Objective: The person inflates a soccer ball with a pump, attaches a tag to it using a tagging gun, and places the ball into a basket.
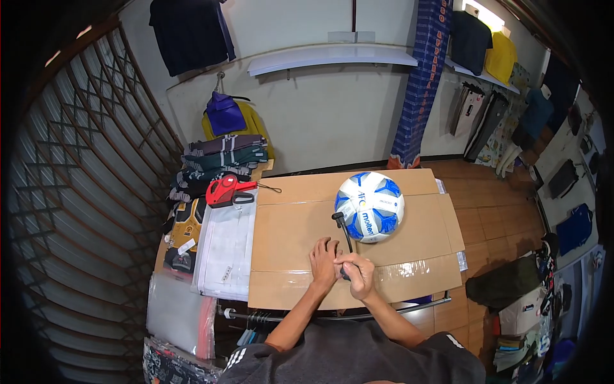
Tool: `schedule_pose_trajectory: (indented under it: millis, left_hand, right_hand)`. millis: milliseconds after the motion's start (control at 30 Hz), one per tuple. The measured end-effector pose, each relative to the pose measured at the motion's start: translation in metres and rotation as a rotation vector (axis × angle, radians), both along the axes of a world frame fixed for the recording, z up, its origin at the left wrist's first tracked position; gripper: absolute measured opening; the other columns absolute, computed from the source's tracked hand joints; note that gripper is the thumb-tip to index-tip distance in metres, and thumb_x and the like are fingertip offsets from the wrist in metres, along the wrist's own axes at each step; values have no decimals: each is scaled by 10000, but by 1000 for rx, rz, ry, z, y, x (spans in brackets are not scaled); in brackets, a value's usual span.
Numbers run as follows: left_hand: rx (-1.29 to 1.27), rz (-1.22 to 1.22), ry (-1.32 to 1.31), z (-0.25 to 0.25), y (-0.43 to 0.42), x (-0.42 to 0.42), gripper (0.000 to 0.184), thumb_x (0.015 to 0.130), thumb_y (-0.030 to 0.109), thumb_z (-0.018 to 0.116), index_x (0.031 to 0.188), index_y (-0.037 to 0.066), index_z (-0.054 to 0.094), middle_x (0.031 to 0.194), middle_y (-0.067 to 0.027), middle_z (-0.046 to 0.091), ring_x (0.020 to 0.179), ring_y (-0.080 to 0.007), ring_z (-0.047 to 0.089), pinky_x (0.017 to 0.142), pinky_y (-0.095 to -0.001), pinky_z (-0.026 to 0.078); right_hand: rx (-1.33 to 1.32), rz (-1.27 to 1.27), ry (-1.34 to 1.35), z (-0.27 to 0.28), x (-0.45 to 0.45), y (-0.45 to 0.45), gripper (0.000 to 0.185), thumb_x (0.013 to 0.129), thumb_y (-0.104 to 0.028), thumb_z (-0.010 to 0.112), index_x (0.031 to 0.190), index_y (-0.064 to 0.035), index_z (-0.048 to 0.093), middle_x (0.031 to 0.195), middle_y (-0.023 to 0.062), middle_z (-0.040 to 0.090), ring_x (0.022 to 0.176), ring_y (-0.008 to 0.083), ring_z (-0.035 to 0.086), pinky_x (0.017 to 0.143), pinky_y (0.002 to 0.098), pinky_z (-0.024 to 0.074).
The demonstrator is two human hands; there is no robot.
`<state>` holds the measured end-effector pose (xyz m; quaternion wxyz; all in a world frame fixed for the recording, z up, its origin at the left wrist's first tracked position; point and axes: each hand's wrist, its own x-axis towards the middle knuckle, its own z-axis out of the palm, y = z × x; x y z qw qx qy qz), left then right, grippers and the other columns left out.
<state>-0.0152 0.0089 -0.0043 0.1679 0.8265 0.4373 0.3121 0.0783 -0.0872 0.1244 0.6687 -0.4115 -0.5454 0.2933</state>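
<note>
My right hand [359, 274] is closed round the lower end of a slim black tool [347, 237] with a T-shaped far end, resembling a small ball pump. The tool's far end points away from me, close to the ball's left side; whether they touch I cannot tell. Fingers apart, my left hand [325, 259] is just left of the right hand over the cardboard, and no object shows in it. Beyond both hands rests a white and blue football [369, 207] with "molten" lettering. Beneath everything lies a flattened cardboard sheet [288, 217].
A red tape dispenser [228, 191] sits on white plastic packaging [224, 249] at the left. Folded shirts [224, 153] are stacked behind it. Clear plastic bags [179, 313] lie at the lower left. A metal rail [409, 307] runs along the front, and a folding gate [89, 192] stands left.
</note>
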Motion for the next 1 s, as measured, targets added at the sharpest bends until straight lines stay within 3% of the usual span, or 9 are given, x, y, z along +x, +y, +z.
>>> schedule_pose_trajectory:
  millis: [167,333,433,533,633,767,1000]
  left_hand:
    - [34,-21,0,2,-1,-4,435,924,230,727,1322,74,646,1435,-190,565,1419,-371,481,1137,-529,359]
    - [43,-25,-2,2,-2,-4,440,916,228,735,1320,74,651,1430,-188,568,1411,-371,487,1137,-526,362]
    - [45,2,-7,-5,-1,-2,417,927,225,729,1311,77,662,1423,-182,575,1407,-365,491,1135,-527,366]
    - [31,23,6,-7,-1,0,379,946,223,719,1295,81,675,1415,-170,582,1401,-358,494,1132,-530,372]
    - [21,33,15,-3,0,1,360,963,231,709,1289,81,681,1410,-162,584,1395,-352,498,1131,-531,375]
    - [5,33,3,-6,1,2,346,980,234,692,1290,81,683,1409,-157,582,1400,-344,492,1134,-528,373]
    - [-20,34,6,0,0,3,351,991,249,668,1298,80,681,1422,-160,575,1419,-338,473,1149,-526,358]
  right_hand:
    - [-64,-4,60,-45,8,8,245,1066,-84,494,1140,49,686,772,92,655,714,159,618,673,299,500]
    - [-150,-6,16,-36,9,3,208,1063,-74,537,1137,54,683,785,77,662,723,132,613,689,288,511]
    - [-207,-2,31,-2,7,-1,171,1028,-36,602,1124,60,707,778,72,674,685,111,607,650,277,506]
    - [-163,-21,-174,67,9,-19,154,978,3,650,1078,66,749,752,75,678,640,105,602,600,274,497]
    - [-22,3,-197,108,7,-31,168,944,29,643,1038,68,777,733,93,679,623,122,612,575,283,489]
    - [107,38,-123,58,3,-17,203,913,67,599,1011,74,776,738,119,686,637,158,639,587,295,497]
    - [27,-12,-154,-7,-5,-4,212,930,53,586,1033,60,772,751,121,677,649,167,635,603,302,492]
